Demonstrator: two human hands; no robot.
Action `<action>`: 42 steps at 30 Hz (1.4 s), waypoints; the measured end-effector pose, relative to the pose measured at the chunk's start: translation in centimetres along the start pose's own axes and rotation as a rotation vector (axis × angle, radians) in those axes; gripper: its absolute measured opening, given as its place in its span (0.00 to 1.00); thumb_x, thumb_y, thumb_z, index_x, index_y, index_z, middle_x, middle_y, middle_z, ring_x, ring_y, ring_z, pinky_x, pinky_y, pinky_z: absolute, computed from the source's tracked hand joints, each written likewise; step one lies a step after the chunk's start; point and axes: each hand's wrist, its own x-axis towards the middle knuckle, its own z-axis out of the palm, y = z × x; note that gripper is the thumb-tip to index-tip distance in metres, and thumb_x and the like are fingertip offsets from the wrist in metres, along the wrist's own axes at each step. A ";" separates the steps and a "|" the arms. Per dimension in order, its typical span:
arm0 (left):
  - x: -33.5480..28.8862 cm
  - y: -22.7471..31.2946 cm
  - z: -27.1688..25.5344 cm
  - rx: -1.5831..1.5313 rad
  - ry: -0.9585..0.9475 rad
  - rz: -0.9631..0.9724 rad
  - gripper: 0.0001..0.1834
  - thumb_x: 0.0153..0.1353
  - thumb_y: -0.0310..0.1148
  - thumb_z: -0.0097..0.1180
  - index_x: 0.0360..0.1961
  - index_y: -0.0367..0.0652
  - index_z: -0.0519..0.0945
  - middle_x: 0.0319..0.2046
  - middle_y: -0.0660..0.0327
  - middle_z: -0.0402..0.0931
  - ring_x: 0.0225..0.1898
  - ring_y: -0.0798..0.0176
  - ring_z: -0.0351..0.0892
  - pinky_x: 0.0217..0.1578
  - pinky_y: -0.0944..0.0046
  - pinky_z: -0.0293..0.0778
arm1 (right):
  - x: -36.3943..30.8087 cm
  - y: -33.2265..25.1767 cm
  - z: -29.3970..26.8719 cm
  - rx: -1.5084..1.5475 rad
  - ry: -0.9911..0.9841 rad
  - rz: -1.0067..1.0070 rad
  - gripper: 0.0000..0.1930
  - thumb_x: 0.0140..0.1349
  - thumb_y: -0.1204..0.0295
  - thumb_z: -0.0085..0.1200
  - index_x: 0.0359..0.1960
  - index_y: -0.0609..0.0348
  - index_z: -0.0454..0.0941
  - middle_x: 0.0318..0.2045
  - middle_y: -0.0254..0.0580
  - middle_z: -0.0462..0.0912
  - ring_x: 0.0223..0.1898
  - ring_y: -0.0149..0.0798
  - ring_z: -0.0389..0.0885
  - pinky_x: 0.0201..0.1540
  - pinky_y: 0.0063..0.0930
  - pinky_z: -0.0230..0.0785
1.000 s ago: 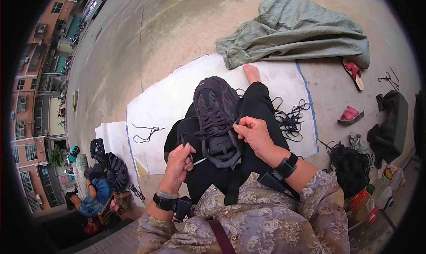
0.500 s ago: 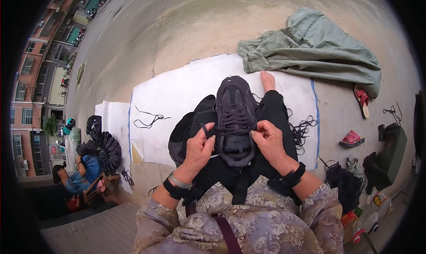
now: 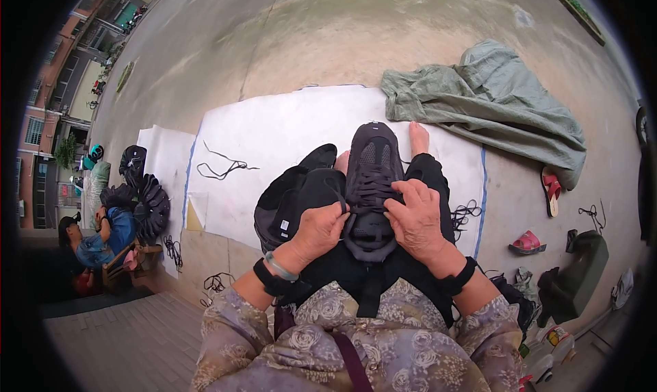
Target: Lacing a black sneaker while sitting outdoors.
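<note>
A black sneaker [image 3: 375, 160] with a mesh toe rests across my lap, toe pointing away, its dark lace [image 3: 373, 190] threaded through the eyelets. At the left of its collar, my left hand [image 3: 316, 231] is closed, thumb and fingers pinching the lace's end. My right hand [image 3: 419, 221] bends over the right edge of the lacing, fingertips pinched on the lace; the lace between them is mostly hidden. Beside my left leg lie more black shoes [image 3: 277, 207], partly covered by my knee.
A white sheet [image 3: 239, 132] lies under my legs, with a loose black lace [image 3: 222, 169] on it. Right of it are a grey-green tarp [image 3: 489, 104], red slippers [image 3: 527, 241] and more laces [image 3: 467, 214]. A person [image 3: 102, 241] sits at left near piled black shoes [image 3: 150, 207].
My right hand has moved up and inward, from beside the collar onto the lacing. My left hand stays by the collar's left side. The whole view has shifted slightly.
</note>
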 end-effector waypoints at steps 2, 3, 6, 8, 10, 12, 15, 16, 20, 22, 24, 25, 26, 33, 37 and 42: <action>0.0 0.2 -0.2 0.024 0.004 0.026 0.07 0.52 0.21 0.52 0.34 0.36 0.75 0.21 0.50 0.74 0.23 0.51 0.76 0.24 0.62 0.71 | -0.2 0.3 0.6 0.002 -0.020 -0.010 0.11 0.42 0.74 0.59 0.30 0.55 0.74 0.43 0.40 0.72 0.49 0.44 0.67 0.45 0.39 0.56; 0.0 0.4 -0.5 0.105 0.007 0.081 0.08 0.49 0.20 0.52 0.33 0.37 0.74 0.21 0.52 0.73 0.23 0.50 0.75 0.24 0.61 0.71 | -0.2 0.4 0.7 0.029 -0.023 -0.006 0.10 0.42 0.74 0.58 0.29 0.56 0.73 0.43 0.40 0.72 0.50 0.45 0.67 0.46 0.40 0.56; -0.1 0.6 -2.0 0.274 0.010 0.196 0.09 0.45 0.19 0.51 0.30 0.40 0.71 0.19 0.56 0.69 0.21 0.52 0.72 0.22 0.59 0.68 | -0.3 0.3 0.4 0.075 -0.038 0.028 0.09 0.43 0.75 0.57 0.27 0.57 0.72 0.43 0.41 0.71 0.51 0.46 0.66 0.48 0.41 0.55; -0.7 -0.2 -3.3 0.386 0.053 0.271 0.10 0.43 0.19 0.51 0.27 0.43 0.69 0.16 0.58 0.65 0.18 0.55 0.68 0.20 0.60 0.64 | -0.5 0.4 -0.2 0.095 -0.052 0.055 0.08 0.44 0.76 0.56 0.26 0.58 0.71 0.43 0.41 0.71 0.52 0.47 0.66 0.49 0.42 0.55; -1.5 -1.2 -5.4 0.424 0.083 0.197 0.10 0.43 0.18 0.51 0.28 0.43 0.70 0.17 0.58 0.67 0.19 0.54 0.70 0.21 0.59 0.65 | -1.0 1.1 -1.4 0.165 -0.048 0.166 0.07 0.45 0.78 0.54 0.26 0.58 0.70 0.43 0.42 0.71 0.54 0.49 0.65 0.52 0.42 0.54; -2.6 -2.4 -7.4 0.449 0.123 0.095 0.10 0.44 0.18 0.50 0.29 0.42 0.71 0.19 0.57 0.70 0.21 0.52 0.72 0.22 0.58 0.67 | -1.4 1.9 -2.1 0.207 -0.060 0.201 0.06 0.46 0.79 0.53 0.26 0.58 0.70 0.43 0.43 0.72 0.54 0.50 0.65 0.53 0.42 0.54; -4.0 -3.0 -7.4 0.440 0.072 0.035 0.10 0.45 0.19 0.51 0.31 0.42 0.72 0.20 0.55 0.73 0.23 0.51 0.74 0.23 0.58 0.69 | -2.2 2.9 -2.5 0.288 -0.052 0.241 0.05 0.48 0.79 0.52 0.25 0.58 0.69 0.43 0.44 0.72 0.53 0.50 0.65 0.52 0.40 0.55; -4.3 -2.9 -7.3 0.436 0.052 0.029 0.10 0.45 0.19 0.51 0.30 0.42 0.72 0.20 0.55 0.73 0.23 0.50 0.75 0.23 0.58 0.70 | -2.6 3.2 -2.3 0.289 -0.053 0.237 0.05 0.48 0.79 0.52 0.25 0.58 0.69 0.43 0.44 0.72 0.53 0.50 0.65 0.52 0.40 0.55; -4.2 -2.0 -5.9 0.207 -0.001 -0.141 0.05 0.50 0.24 0.52 0.30 0.39 0.72 0.20 0.50 0.72 0.24 0.46 0.75 0.24 0.55 0.69 | -2.7 3.7 -1.6 0.385 -0.054 0.313 0.05 0.48 0.79 0.52 0.25 0.59 0.69 0.43 0.44 0.73 0.52 0.49 0.66 0.52 0.39 0.56; -3.8 -1.9 -5.9 0.187 -0.036 -0.195 0.04 0.52 0.25 0.52 0.30 0.38 0.72 0.18 0.48 0.70 0.24 0.45 0.75 0.24 0.55 0.69 | -2.4 3.7 -1.8 0.411 -0.048 0.316 0.05 0.49 0.79 0.52 0.25 0.59 0.69 0.43 0.45 0.73 0.51 0.49 0.66 0.52 0.38 0.56; -3.2 -2.4 -6.1 0.181 0.005 -0.234 0.04 0.52 0.25 0.52 0.29 0.38 0.72 0.17 0.47 0.69 0.23 0.44 0.74 0.23 0.55 0.68 | -2.2 3.7 -2.4 0.395 -0.050 0.276 0.05 0.48 0.79 0.52 0.25 0.59 0.68 0.42 0.45 0.73 0.50 0.49 0.66 0.52 0.39 0.57; -3.0 -2.8 -5.8 0.020 0.081 -0.263 0.04 0.54 0.27 0.54 0.29 0.38 0.73 0.15 0.53 0.71 0.17 0.52 0.74 0.19 0.60 0.66 | -2.1 3.7 -2.4 0.394 -0.053 0.272 0.05 0.48 0.79 0.52 0.25 0.59 0.68 0.42 0.45 0.73 0.50 0.49 0.66 0.52 0.39 0.57; -2.9 -2.8 -5.8 0.020 0.086 -0.265 0.04 0.54 0.27 0.54 0.29 0.38 0.73 0.15 0.53 0.71 0.17 0.52 0.74 0.19 0.60 0.66 | -2.1 3.8 -2.3 0.384 -0.065 0.264 0.05 0.48 0.79 0.52 0.25 0.59 0.68 0.42 0.45 0.73 0.50 0.49 0.67 0.52 0.39 0.58; -0.1 -0.6 -4.4 -0.927 0.144 -0.667 0.07 0.62 0.32 0.50 0.31 0.41 0.74 0.16 0.64 0.72 0.10 0.78 0.63 0.12 0.80 0.58 | -1.1 2.2 -1.0 0.079 0.138 0.251 0.05 0.45 0.79 0.55 0.24 0.59 0.72 0.37 0.43 0.74 0.44 0.49 0.69 0.47 0.40 0.59; -0.4 0.5 -2.0 -0.920 0.020 -0.610 0.05 0.60 0.29 0.52 0.30 0.41 0.72 0.17 0.64 0.73 0.12 0.78 0.67 0.13 0.79 0.61 | 0.1 -1.6 -1.4 0.046 0.018 0.001 0.09 0.43 0.79 0.56 0.29 0.57 0.76 0.29 0.38 0.73 0.34 0.43 0.71 0.36 0.36 0.62; -0.2 0.8 0.2 -0.760 0.051 -0.557 0.03 0.57 0.23 0.53 0.28 0.38 0.71 0.15 0.64 0.71 0.13 0.75 0.69 0.13 0.74 0.64 | -0.2 -4.6 1.2 0.079 -0.371 0.039 0.08 0.51 0.79 0.51 0.35 0.61 0.72 0.22 0.42 0.75 0.23 0.43 0.75 0.26 0.33 0.66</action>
